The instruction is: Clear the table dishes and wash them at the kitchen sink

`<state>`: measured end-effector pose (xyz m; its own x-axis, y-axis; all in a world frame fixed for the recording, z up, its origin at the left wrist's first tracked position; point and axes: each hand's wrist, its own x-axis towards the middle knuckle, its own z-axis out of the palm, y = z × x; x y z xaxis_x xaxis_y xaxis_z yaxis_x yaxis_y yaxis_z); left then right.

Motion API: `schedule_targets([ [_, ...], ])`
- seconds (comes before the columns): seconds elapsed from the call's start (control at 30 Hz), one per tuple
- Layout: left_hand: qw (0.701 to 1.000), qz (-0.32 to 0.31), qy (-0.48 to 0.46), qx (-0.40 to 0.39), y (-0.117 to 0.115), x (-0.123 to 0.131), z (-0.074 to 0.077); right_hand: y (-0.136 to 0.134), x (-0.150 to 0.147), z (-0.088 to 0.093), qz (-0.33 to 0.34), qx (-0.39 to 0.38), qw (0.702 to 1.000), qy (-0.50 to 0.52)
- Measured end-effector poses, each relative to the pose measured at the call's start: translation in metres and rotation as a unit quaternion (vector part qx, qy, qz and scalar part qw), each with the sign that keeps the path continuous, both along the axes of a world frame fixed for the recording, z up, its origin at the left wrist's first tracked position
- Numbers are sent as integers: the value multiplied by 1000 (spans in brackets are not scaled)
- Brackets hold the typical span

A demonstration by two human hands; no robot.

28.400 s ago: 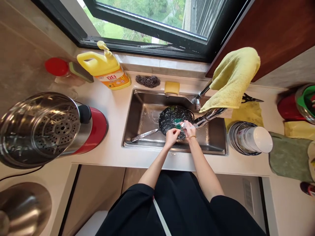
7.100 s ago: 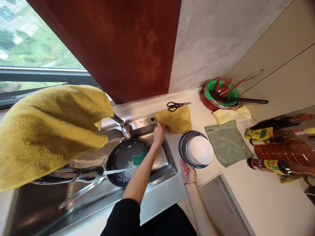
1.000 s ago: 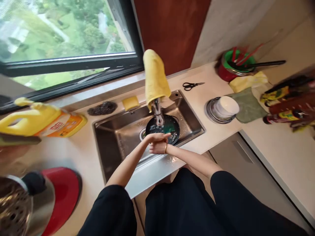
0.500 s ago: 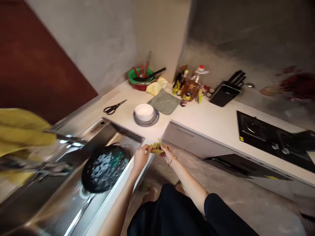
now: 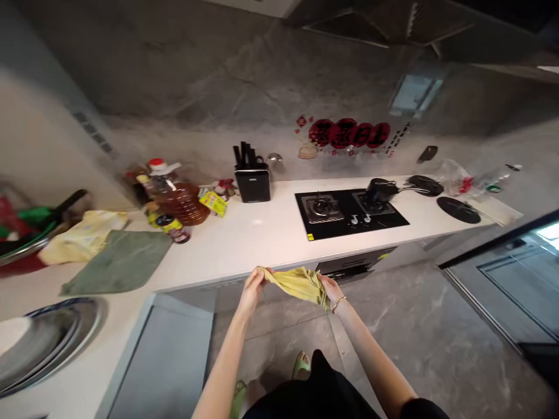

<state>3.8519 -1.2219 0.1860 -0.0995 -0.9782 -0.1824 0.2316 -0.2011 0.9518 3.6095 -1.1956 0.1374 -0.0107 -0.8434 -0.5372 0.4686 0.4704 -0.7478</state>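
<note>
A yellow cloth (image 5: 297, 283) is stretched between my two hands, in front of the counter edge and above the floor. My left hand (image 5: 254, 285) pinches one end of it. My right hand (image 5: 331, 291), with a bracelet at the wrist, grips the bunched other end. The counter (image 5: 244, 244) lies just beyond both hands, with the black gas stove (image 5: 349, 212) to the far right of them.
Along the wall stand a large oil bottle (image 5: 181, 201), a small dark sauce bottle (image 5: 173, 228) and a knife block (image 5: 253, 183). A green cloth (image 5: 120, 262) and stacked plates (image 5: 81, 334) occupy the left counter. A saucepan (image 5: 381, 190) sits on the stove.
My view has swung right from the sink to the stove counter. The cloth, bunched between my hands before, is now drawn out longer as the hands have moved apart.
</note>
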Motion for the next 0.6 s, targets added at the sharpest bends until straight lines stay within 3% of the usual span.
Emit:
schedule_targets([
  [0.1, 998, -54, 14, 37, -44, -55, 11, -17, -59, 21, 76, -66, 995, 18],
  [0.2, 995, -87, -1, 48, -82, -100, 14, -37, -93, 28, 130, -112, 984, 44],
  [0.37, 988, -42, -134, 60, -138, -158, -13, -73, -132, 16, -13, -93, 993, -76],
  [0.43, 981, -100, -140, 86, -156, -183, -24, -83, -156, 13, -38, -93, 990, -99],
  [0.5, 965, -209, -121, 100, -169, -215, -33, -89, -187, 11, -46, -83, 990, -104],
  [0.57, 949, -287, -111, 68, -181, -251, -41, -94, -221, 10, -64, -74, 990, -100],
  [0.6, 947, -296, -116, 39, -188, -269, -45, -96, -238, 10, -81, -72, 990, -94],
])
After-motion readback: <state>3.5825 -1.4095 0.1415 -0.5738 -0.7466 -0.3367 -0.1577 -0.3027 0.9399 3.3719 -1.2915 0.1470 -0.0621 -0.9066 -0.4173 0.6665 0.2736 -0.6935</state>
